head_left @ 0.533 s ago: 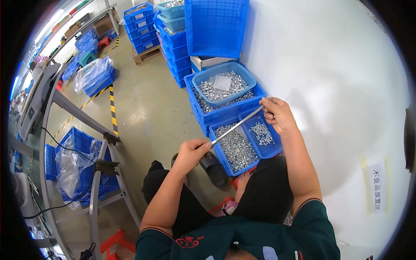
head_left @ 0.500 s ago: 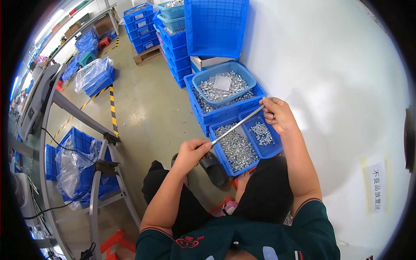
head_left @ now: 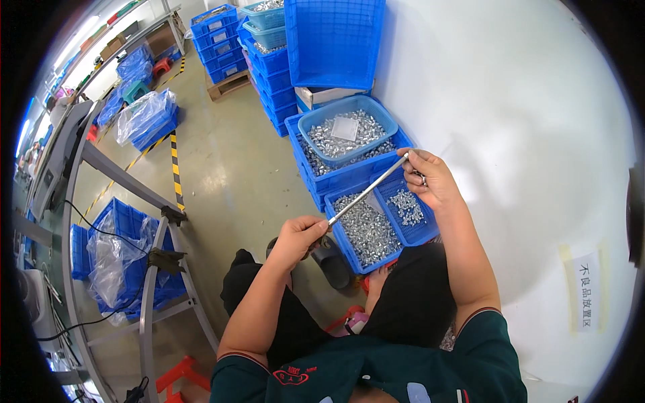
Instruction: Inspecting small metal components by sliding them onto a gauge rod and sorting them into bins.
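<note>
Holding a slim metal rod (head_left: 369,191) aslant, with the left hand (head_left: 299,237) closed on its lower end and the thumb and fingertips of the right hand (head_left: 435,183) pinching the upper end. Differs only slightly from half a second ago: left grip practically unmoved, upper tip of the rod raised a little and now plainer at the right fingertips. Shows more shine, too, among the curled lower fingers of the right hand — apparently small metal parts, too small to count or tell the kind. Suggests a minor readjustment at the upper end only, with the rod still secure in both hands. Crosses, in view, above a shallow blue basket (head_left: 344,242) full of silvery pieces (head_left: 369,235) — just beside a narrower blue basket (head_left: 418,232) with fewer. Beyond these, a light-blue tub (head_left: 336,161) atop a larger blue crate (head_left: 336,179).
</note>
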Demonstrator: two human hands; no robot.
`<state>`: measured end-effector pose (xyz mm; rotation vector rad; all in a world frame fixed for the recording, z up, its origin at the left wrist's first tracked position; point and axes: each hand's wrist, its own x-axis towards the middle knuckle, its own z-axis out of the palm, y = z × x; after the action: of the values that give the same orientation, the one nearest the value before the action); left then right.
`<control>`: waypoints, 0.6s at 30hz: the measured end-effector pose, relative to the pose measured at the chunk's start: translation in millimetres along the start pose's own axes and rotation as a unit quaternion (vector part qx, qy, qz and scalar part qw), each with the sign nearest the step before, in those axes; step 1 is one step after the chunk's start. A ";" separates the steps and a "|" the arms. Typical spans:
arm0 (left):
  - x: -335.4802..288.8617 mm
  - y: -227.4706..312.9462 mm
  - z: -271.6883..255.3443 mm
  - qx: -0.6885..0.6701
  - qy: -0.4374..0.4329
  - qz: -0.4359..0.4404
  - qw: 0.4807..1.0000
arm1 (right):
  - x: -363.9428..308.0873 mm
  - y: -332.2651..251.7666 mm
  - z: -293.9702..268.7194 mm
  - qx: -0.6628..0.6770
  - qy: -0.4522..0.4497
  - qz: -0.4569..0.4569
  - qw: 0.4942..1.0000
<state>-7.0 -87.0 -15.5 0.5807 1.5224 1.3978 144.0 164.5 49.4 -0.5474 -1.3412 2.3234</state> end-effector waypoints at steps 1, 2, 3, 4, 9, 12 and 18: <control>-0.8 0.0 0.8 -0.001 0.000 -0.003 1.000 | -0.5 0.8 2.8 -0.019 0.014 -0.010 1.000; -1.3 1.4 1.6 -0.008 -0.003 -0.016 1.000 | -0.7 1.9 4.1 -0.039 0.029 -0.019 0.999; -0.8 1.6 2.5 -0.016 -0.006 -0.030 0.999 | 0.7 2.8 3.1 -0.056 0.038 -0.028 0.997; -0.7 1.0 3.6 -0.017 -0.005 -0.034 0.999 | 2.1 3.6 3.6 -0.073 0.046 -0.036 0.996; 3.6 -3.4 5.9 -0.016 0.004 -0.017 1.000 | 4.0 6.1 10.0 -0.105 0.083 -0.026 0.991; 4.8 -1.3 7.6 -0.030 0.004 -0.024 0.999 | 5.5 8.2 8.5 -0.094 0.062 -0.014 0.994; 5.4 -2.2 5.2 -0.040 -0.018 -0.039 0.998 | 3.0 11.6 10.7 -0.010 0.019 -0.002 1.000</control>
<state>-4.2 -80.4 -18.7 0.4910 1.4385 1.3743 134.2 153.0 43.8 -0.5926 -1.3473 2.2873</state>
